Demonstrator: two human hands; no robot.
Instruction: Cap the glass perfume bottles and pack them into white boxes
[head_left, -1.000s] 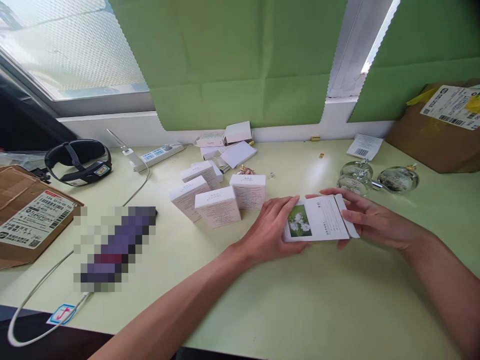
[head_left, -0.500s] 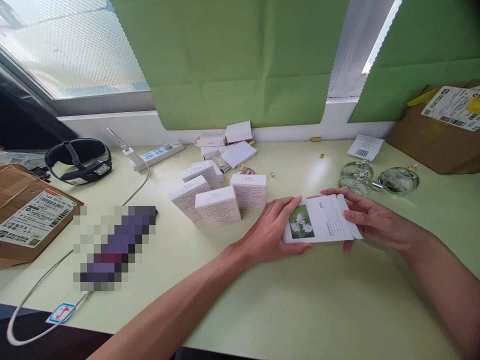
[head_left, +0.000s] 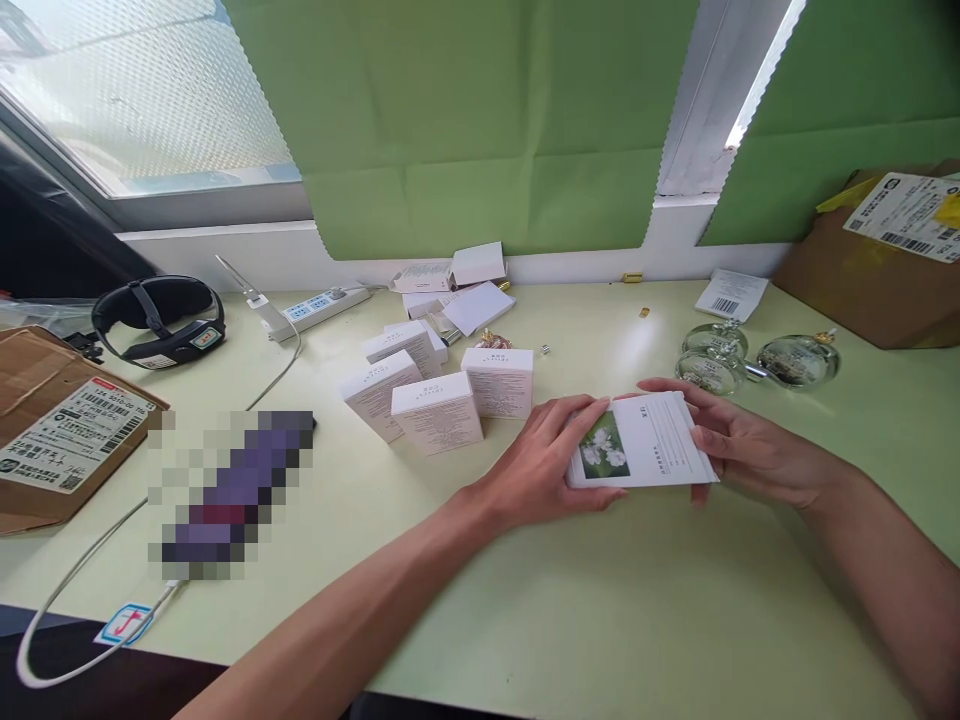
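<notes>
A flat white cardboard box (head_left: pixel 651 440) with printed text and a picture of white flowers lies low over the table between my hands. My left hand (head_left: pixel 538 455) is wrapped round its left end, thumb along the near edge and fingers over the far edge. At the right end my right hand (head_left: pixel 739 440) grips, its thumb pressed against the end and some fingers hidden beneath. Just left of the left hand stand several small white printed boxes (head_left: pixel 437 422). Beyond the right hand are round glass perfume bottles (head_left: pixel 709 372), with another bottle (head_left: pixel 799 360) beside them.
At the back lie white cartons (head_left: pixel 478 262) and a power strip (head_left: pixel 319 310). Brown parcels stand at the left (head_left: pixel 71 430) and right (head_left: pixel 862 260). A black headband (head_left: pixel 161 325) and a blurred phone (head_left: pixel 232 495) with a white cable lie at the left.
The flap sticking out at the box's right end has folded in, and that end now looks closed under my right thumb. My left hand holds its place.
</notes>
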